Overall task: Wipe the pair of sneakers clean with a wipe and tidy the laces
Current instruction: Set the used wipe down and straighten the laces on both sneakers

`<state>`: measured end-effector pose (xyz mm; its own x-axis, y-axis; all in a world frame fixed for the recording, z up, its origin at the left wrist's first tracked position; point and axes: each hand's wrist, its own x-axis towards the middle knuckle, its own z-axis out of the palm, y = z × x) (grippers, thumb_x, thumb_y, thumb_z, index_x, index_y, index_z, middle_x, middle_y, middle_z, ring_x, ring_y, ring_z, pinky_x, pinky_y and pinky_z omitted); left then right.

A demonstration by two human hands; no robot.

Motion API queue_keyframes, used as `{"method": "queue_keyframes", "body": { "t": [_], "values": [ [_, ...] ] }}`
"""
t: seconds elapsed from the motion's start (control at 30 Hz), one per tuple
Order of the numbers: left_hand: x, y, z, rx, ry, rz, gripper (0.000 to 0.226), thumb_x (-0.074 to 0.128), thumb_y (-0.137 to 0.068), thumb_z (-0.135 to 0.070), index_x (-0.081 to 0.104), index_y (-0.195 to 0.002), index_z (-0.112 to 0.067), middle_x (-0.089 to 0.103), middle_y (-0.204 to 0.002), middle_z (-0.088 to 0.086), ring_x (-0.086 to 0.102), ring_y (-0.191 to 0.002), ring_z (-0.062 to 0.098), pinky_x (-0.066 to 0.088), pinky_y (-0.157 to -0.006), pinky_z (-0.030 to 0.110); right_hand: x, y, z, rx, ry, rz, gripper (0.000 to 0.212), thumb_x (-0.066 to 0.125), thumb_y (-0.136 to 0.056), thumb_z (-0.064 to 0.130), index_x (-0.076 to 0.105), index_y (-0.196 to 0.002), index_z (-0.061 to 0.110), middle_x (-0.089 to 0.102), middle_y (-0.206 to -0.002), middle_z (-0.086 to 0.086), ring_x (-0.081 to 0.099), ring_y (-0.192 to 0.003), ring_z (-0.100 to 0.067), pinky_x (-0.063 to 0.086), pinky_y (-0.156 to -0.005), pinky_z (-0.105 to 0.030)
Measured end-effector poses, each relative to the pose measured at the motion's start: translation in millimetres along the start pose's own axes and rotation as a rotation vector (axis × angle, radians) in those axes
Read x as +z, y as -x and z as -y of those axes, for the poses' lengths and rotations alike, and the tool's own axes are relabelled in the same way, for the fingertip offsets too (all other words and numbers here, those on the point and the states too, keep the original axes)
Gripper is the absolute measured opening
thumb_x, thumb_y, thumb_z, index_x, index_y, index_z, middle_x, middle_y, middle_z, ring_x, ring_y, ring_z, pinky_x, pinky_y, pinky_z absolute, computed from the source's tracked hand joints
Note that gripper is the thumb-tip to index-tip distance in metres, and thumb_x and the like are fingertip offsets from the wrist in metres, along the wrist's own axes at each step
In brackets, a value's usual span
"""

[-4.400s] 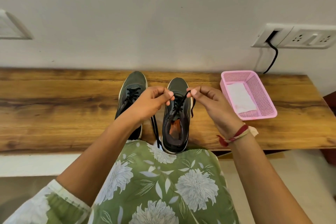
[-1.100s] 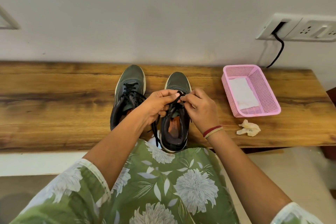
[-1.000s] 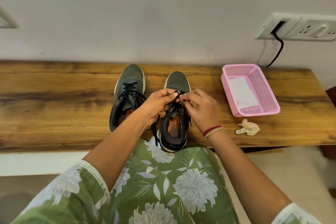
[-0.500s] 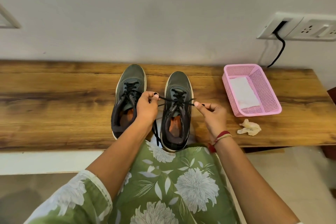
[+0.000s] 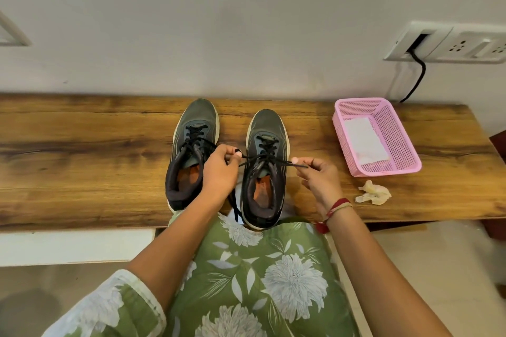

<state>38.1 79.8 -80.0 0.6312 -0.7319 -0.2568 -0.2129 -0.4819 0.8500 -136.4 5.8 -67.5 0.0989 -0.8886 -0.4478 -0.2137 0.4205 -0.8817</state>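
The bench [image 5: 82,172] carries the whole job, with the pair of sneakers [image 5: 195,128] side by side, toes to the wall and heels at its near edge. The pink basket [image 5: 405,145] sits well off to the right with a flat fresh sheet inside. And here's the change: a second ago both hands were bunched together over the tongue of the right sneaker [image 5: 267,128], and now they've drawn apart sideways! The left hand [image 5: 219,172] pinches one end between thumb and curled fingers, in the gap between the shoes. The right hand [image 5: 319,180] pinches the other end just beside the shoe's outer edge. The crumpled wipe [image 5: 373,195] lies dropped on the bench just in front of the basket, so wiping looks finished. The black lace [image 5: 269,160] runs taut across the tongue from hand to hand. That reads as a knot being cinched down, and the bow on this shoe is likely next, with the other shoe's laces perhaps still to check
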Motion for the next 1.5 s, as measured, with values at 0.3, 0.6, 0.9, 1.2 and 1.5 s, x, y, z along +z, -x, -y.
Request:
{"method": "queue_keyframes", "body": {
  "t": [0.3,0.6,0.9,1.2,1.5],
  "values": [
    [5.5,10.3,-4.3,0.0,-0.157,0.133,0.041,0.059,-0.079,-0.062,0.061,-0.086,-0.021,0.063,-0.082,-0.007,0.059,-0.078,0.011,0.043,-0.067,0.03,16.8,15.3,-16.8,-0.11,0.065,0.092,0.008,0.075,-0.077,0.018,0.07,-0.084,0.017,0.069,-0.084,-0.006,0.065,-0.081,-0.018,0.055,-0.077,-0.033],
    [8.5,9.2,-8.6,0.102,0.006,0.124,0.027,0.058,-0.09,-0.043,0.067,-0.079,-0.02,0.064,-0.071,-0.008,0.059,-0.069,0.01,0.045,-0.068,0.029,10.9,14.1,-12.5,-0.273,0.259,0.157,0.01,0.071,-0.08,0.015,0.066,-0.085,0.023,0.063,-0.08,0.013,0.058,-0.075,0.001,0.047,-0.068,-0.011],
    [11.1,3.5,-4.2,-0.064,0.048,0.079,0.017,0.062,-0.089,-0.033,0.063,-0.074,-0.025,0.059,-0.064,-0.001,0.059,-0.058,0.017,0.057,-0.073,0.046,10.3,4.8,-19.2,-0.255,0.28,0.076,0.022,0.072,-0.077,0.01,0.068,-0.069,0.03,0.071,-0.079,0.004,0.067,-0.08,-0.016,0.054,-0.081,-0.036],
    [0.5,14.0,-6.3,-0.084,0.129,0.164,0.028,0.053,-0.088,-0.053,0.062,-0.088,-0.026,0.067,-0.088,0.006,0.064,-0.077,0.019,0.057,-0.072,0.038,9.7,14.5,-16.2,-0.11,0.049,0.143,0.024,0.072,-0.08,0.02,0.066,-0.102,0.028,0.065,-0.107,-0.002,0.062,-0.102,-0.023,0.054,-0.084,-0.036],
    [17.6,27.5,-15.1,0.226,-0.655,0.104,0.033,0.057,-0.082,-0.035,0.049,-0.106,-0.014,0.064,-0.091,0.005,0.063,-0.085,0.029,0.045,-0.061,0.031,31.1,35.3,-14.4,-0.276,0.948,-0.029,0.054,0.062,-0.078,0.048,0.045,-0.12,0.02,0.057,-0.114,-0.004,0.057,-0.104,-0.027,0.045,-0.078,-0.034]
  ]
}}
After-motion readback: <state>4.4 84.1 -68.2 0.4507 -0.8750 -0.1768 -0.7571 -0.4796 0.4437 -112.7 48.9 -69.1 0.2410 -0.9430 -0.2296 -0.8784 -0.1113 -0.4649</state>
